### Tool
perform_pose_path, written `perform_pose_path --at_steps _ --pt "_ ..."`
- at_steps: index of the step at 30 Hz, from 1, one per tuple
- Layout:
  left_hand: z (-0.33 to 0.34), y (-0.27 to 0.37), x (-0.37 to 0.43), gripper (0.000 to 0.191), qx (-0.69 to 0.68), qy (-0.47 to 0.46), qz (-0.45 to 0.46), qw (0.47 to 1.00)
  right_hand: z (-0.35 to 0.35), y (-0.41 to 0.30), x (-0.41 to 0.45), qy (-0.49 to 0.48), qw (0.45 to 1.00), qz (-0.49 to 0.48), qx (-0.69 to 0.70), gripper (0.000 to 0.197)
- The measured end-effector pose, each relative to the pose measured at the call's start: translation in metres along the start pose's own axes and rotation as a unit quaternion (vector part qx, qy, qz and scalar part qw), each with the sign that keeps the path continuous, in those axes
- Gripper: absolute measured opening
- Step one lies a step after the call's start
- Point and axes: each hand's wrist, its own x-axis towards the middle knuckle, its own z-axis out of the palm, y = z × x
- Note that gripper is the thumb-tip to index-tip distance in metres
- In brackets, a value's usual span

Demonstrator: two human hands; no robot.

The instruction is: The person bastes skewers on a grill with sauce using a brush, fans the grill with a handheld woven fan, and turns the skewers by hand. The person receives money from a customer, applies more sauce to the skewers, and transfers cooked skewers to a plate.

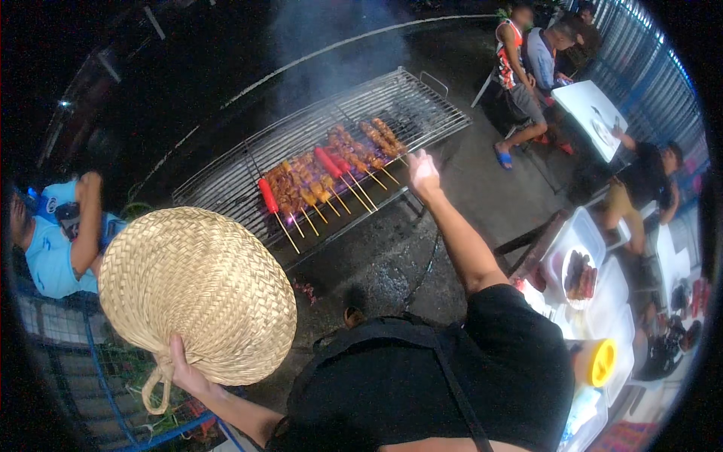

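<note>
My left hand (185, 367) grips the handle of a round woven palm-leaf fan (197, 288), which stands between me and the grill's left end. At the right end of a row of skewers, my right hand (422, 172) has its fingers closed around the stick of a meat skewer (390, 135). The skewers lie across a metal grill grate (220, 186), their sticks pointing towards me. Among them are a red sausage skewer (268, 195) at the left, two red sausages (332, 161) in the middle and several browned meat skewers (282, 192).
Smoke (339, 45) rises behind the grill. At right, plastic containers (610, 282) stand near a plate of grilled food (580, 277) and a yellow-lidded tub (602, 361). A person in light blue (51, 248) is at left; others sit around a white table (593, 113).
</note>
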Motion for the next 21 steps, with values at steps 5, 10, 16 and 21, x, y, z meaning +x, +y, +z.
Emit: perform_pose_path --at_steps 5,10,16,21 --pt "0.005 0.002 -0.003 0.042 -0.017 -0.031 0.045 0.998 0.008 -0.014 -0.005 -0.150 0.984 -0.095 0.008 0.024" --pt "-0.006 -0.011 0.017 0.038 0.008 -0.055 0.074 0.996 0.032 0.000 -0.008 -0.114 0.987 -0.076 0.088 0.025" --pt "-0.012 -0.015 0.023 0.037 -0.004 -0.073 0.070 0.995 0.002 -0.001 0.005 -0.044 0.992 -0.026 -0.116 0.020" --pt "-0.007 -0.011 0.021 0.044 0.010 -0.059 0.066 0.996 0.005 0.009 0.014 -0.051 0.998 -0.020 -0.019 0.021"
